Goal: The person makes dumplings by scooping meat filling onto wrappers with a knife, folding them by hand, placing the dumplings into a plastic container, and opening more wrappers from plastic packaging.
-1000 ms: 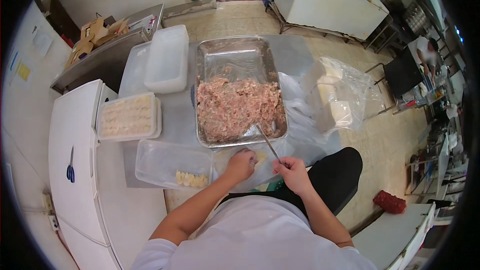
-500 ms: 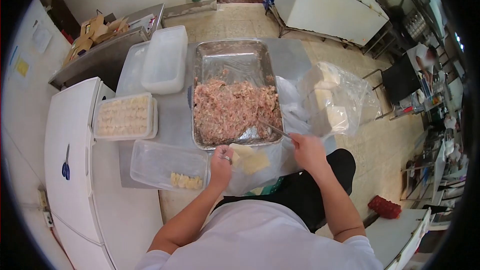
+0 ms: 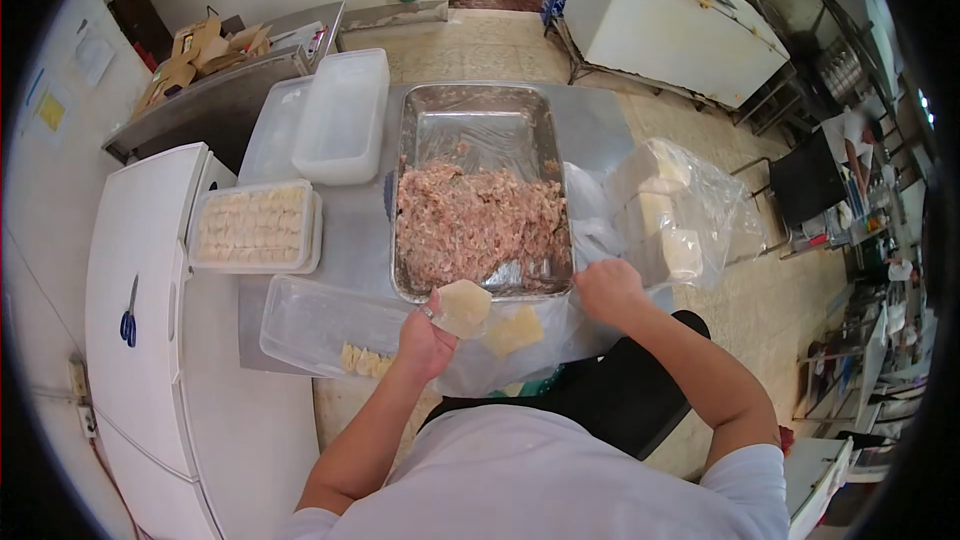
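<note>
Holding a thin, pale-yellow, rounded-looking sheet [image 3: 465, 308] in the left hand [image 3: 430, 343], closing thumb and fingers lightly along the sheet's left side and leaving the rest free, at the near rim of a large rectangular metal tray [image 3: 478, 98]. Curling the right hand [image 3: 608, 290] into a fist just off the tray's near-right corner; being unable to tell from this view whether gripping anything. Placing a second pale-yellow, square-cornered sheet [image 3: 515, 331] flat in front of the tray, between both hands. Storing coarse pink minced mixture [image 3: 480, 230] heaped across the nearer part of the tray, and a short row of pale folded pieces [image 3: 365, 361] in a clear rectangular plastic box [image 3: 300, 305] at the tray's front left. Judging by this layout, probably readying a single sheet beside the mixture; next calling for supporting the sheet flat from below, avoiding tearing the thin edge, and bringing the right hand across without catching the tray's rim.
</note>
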Demonstrator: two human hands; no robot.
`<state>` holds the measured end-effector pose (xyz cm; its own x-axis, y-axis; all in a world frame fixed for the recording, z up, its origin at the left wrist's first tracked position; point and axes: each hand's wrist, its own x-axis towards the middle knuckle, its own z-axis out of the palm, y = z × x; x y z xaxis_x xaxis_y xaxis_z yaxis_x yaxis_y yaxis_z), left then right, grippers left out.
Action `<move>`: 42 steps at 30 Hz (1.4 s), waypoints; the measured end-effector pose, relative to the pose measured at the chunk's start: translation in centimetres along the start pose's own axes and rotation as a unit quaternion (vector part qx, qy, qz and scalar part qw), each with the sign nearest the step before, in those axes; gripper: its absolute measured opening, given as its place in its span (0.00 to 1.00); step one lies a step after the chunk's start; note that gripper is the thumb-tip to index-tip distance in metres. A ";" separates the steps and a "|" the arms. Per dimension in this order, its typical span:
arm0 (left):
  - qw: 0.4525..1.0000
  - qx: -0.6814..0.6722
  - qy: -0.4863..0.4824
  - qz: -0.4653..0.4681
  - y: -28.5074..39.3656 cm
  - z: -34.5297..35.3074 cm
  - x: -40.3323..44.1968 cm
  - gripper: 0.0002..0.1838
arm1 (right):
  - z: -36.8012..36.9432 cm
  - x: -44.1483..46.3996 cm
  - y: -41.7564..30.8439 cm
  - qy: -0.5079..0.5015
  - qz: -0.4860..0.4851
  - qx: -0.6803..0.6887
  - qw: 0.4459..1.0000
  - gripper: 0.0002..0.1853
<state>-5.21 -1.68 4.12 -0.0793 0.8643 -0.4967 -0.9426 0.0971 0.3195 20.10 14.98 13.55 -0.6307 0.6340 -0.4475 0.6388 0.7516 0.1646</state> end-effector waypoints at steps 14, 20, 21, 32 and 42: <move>0.999 -0.005 0.008 0.052 3.8 0.1 2.1 0.25 | 1.4 -1.6 -1.3 0.001 0.087 0.549 0.831 0.15; 0.999 -0.035 0.010 0.005 1.9 4.3 3.1 0.26 | 4.5 -2.2 -8.0 0.255 0.022 0.612 0.748 0.21; 0.998 -0.055 -0.005 0.002 1.5 4.8 3.2 0.26 | 4.2 -2.3 -9.1 0.295 0.014 0.578 0.760 0.22; 0.991 -0.093 0.037 0.087 2.6 5.6 5.2 0.26 | 4.0 -5.0 -10.8 0.335 0.089 0.345 0.872 0.25; 0.989 -0.090 0.062 0.097 3.3 6.3 4.8 0.26 | 2.1 -2.9 -10.5 0.389 0.043 0.272 0.879 0.28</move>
<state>-6.68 5.88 7.89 -0.2922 0.7896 -0.5396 -0.9476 -0.1630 0.2747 16.11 4.85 11.27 -0.5449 0.7760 0.3177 0.6814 0.6306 -0.3716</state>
